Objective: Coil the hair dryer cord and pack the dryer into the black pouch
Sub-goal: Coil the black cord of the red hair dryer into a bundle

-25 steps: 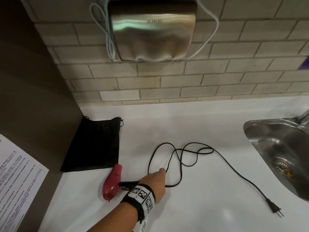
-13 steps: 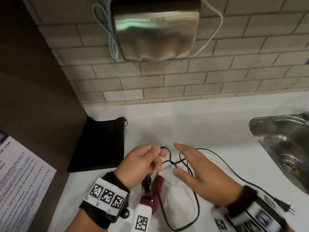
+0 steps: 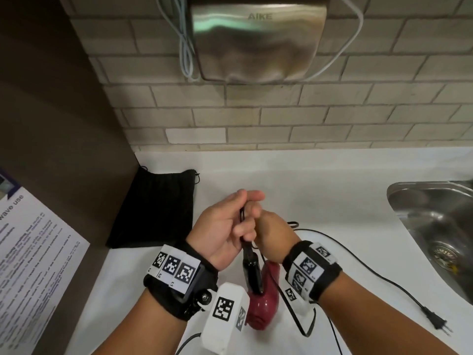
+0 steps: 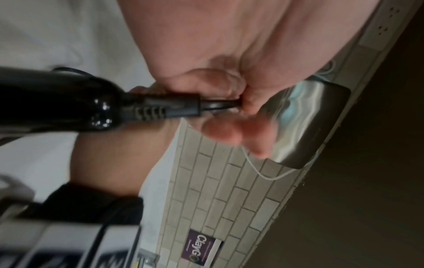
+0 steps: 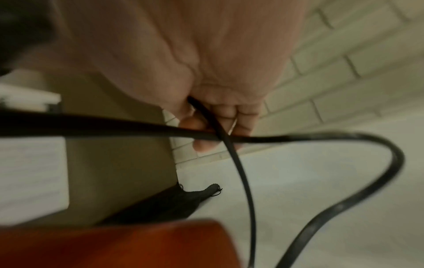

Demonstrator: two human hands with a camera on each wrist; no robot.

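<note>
The small red hair dryer (image 3: pixel 263 303) hangs tilted above the white counter, its black handle (image 3: pixel 252 272) pointing up toward my hands. My left hand (image 3: pixel 238 211) pinches the black cord (image 4: pixel 220 105) just past the handle's ribbed collar. Right beside it, my right hand (image 3: pixel 268 229) has its fingers curled round the cord (image 5: pixel 201 108), which crosses itself under the fingers. The rest of the cord trails right over the counter to the plug (image 3: pixel 435 325). The flat black pouch (image 3: pixel 156 211) lies at the back left of the counter, apart from both hands.
A steel sink (image 3: pixel 435 226) is set into the counter at the right. On the brick wall above hangs a metal hand dryer (image 3: pixel 258 39) with white cables. A dark side panel and a printed sheet (image 3: pixel 30 252) stand at the left.
The left hand picked up the dryer by its cord and raised it. The right hand came in open, then closed on the cord beside the left.
</note>
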